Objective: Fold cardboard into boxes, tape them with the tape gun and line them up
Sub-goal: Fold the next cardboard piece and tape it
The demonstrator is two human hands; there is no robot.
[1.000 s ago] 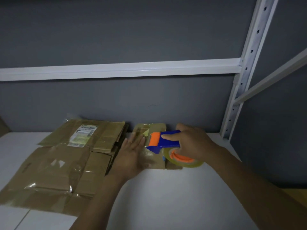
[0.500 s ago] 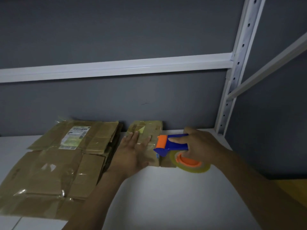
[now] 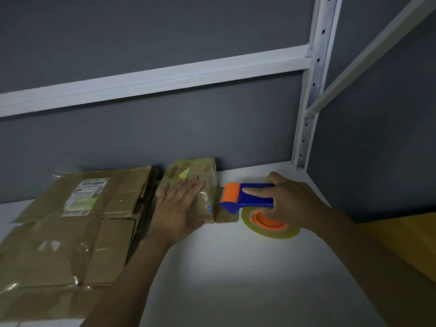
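- Pressing palm-down on the top of a small brown cardboard box [image 3: 197, 172]: left hand [image 3: 181, 204], fingers straight and slightly spread, gripping nothing
- Cardboard box: stands at the back of the white desk [image 3: 236, 279], against the dark grey wall [image 3: 141, 31], just right of the cardboard stack; clear tape glints on its top and a pale yellow triangular mark shows near the fingertips
- Right hand [image 3: 290, 199]: fingers curled round the handle of a blue plastic tape gun [image 3: 250, 200], index finger stretched along its blue side
- Tape gun: held at the right side of the box, its orange roller at the box's upper right edge; contact cannot be told
- Roll of yellowish clear tape [image 3: 271, 232]: on an orange hub under the gun, low over the desk
- Stack of flattened brown cardboard sheets [image 3: 70, 244]: lies on the desk left of the box, a white printed label [image 3: 87, 194] on the upper sheet
- White metal shelving frame [image 3: 313, 79]: horizontal rail, perforated upright, diagonal brace
- Yellow surface [image 3: 401, 232]: lower right, beyond the right forearm; identity unclear
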